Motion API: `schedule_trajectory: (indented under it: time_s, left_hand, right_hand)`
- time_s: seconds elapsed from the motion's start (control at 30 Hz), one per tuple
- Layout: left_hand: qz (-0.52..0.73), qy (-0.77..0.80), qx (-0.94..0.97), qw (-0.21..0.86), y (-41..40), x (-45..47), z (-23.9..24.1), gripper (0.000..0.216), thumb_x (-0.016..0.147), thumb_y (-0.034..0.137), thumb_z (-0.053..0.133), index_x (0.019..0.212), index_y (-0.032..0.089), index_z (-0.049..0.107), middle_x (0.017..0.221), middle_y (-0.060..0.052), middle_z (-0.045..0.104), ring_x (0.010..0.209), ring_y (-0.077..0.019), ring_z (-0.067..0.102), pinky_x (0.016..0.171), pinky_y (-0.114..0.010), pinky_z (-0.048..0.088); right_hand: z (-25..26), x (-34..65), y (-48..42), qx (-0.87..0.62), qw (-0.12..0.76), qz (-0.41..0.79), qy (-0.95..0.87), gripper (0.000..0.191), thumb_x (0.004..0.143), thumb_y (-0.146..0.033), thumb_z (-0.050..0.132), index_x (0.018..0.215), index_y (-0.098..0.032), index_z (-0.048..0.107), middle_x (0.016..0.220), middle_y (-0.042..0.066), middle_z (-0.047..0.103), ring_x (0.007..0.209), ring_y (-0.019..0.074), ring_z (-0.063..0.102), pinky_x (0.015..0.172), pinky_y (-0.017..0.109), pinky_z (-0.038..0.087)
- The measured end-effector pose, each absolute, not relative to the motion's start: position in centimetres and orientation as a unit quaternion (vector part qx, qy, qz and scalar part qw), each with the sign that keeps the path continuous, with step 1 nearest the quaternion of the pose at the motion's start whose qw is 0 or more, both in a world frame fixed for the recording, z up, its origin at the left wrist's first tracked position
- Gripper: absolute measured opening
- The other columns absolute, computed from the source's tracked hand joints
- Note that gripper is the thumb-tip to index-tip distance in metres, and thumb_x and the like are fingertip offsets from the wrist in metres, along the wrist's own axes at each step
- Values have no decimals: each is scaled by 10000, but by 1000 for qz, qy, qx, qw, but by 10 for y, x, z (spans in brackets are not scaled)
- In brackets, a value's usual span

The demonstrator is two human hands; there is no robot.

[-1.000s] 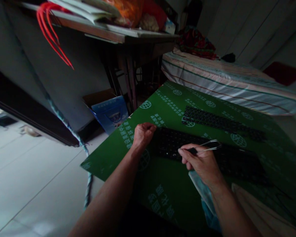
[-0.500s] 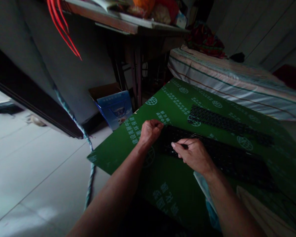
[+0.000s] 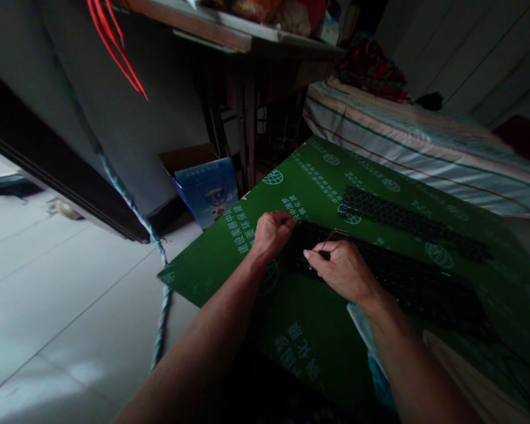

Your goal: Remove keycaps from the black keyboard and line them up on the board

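Observation:
A black keyboard (image 3: 441, 294) lies on the green board. My right hand (image 3: 342, 268) is closed in a pinch over its left part, gripping what looks like a wire keycap puller (image 3: 334, 233) with a dark handle and a thin bent metal loop. At the keyboard's far left corner is my left hand (image 3: 272, 232), its fingers curled closed against the edge; the fingertips are hidden, so whether they grip the keyboard or something small is unclear. Beyond the keyboard, black keycaps (image 3: 393, 213) lie in rows on the board.
The green printed board (image 3: 212, 265) serves as the work surface. A blue box (image 3: 212, 191) stands on the floor past its left edge. Behind are a wooden table (image 3: 229, 38) and a bed (image 3: 406, 135). A wrapped cord (image 3: 128, 203) runs down at the left. Cloth lies under my right forearm.
My right hand has shifted slightly left, and the wire loop in it now stands up more visibly. My left hand stays at the keyboard's corner. The camera view has shifted slightly.

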State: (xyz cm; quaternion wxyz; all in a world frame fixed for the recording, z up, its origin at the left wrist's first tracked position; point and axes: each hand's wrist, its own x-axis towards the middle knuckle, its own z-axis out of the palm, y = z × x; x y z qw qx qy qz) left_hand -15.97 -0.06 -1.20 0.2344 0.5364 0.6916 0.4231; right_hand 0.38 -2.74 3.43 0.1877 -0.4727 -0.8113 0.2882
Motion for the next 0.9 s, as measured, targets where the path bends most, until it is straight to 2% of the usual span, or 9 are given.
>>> schedule_trajectory:
  time_s: [0.4, 0.7, 0.9]
  left_hand:
    - [420, 690, 543, 231, -2, -158, -10, 256, 728, 291, 502, 686, 128, 695, 557, -10, 587, 550, -140, 518, 499, -235, 354]
    - [419, 681, 556, 227, -1, -159, -12, 249, 731, 279, 496, 643, 134, 679, 538, -7, 579, 521, -131, 507, 479, -231, 345]
    - [421, 681, 556, 224, -1, -158, -12, 249, 735, 278, 497, 646, 135, 681, 527, -4, 574, 513, -124, 502, 481, -230, 344]
  right_hand:
    - [32, 12, -19, -416, 177, 337, -826, 276, 813, -368, 521, 689, -158, 650, 477, -32, 545, 420, 77, 461, 437, 187, 324]
    - [39, 3, -10, -371, 124, 303, -869, 217, 816, -318, 544, 725, -159, 662, 505, -18, 585, 453, 84, 502, 516, 201, 364]
    - [46, 7, -7, -373, 81, 341, -859, 229, 809, -344, 549, 757, -159, 673, 481, -31, 562, 419, 73, 476, 469, 192, 344]
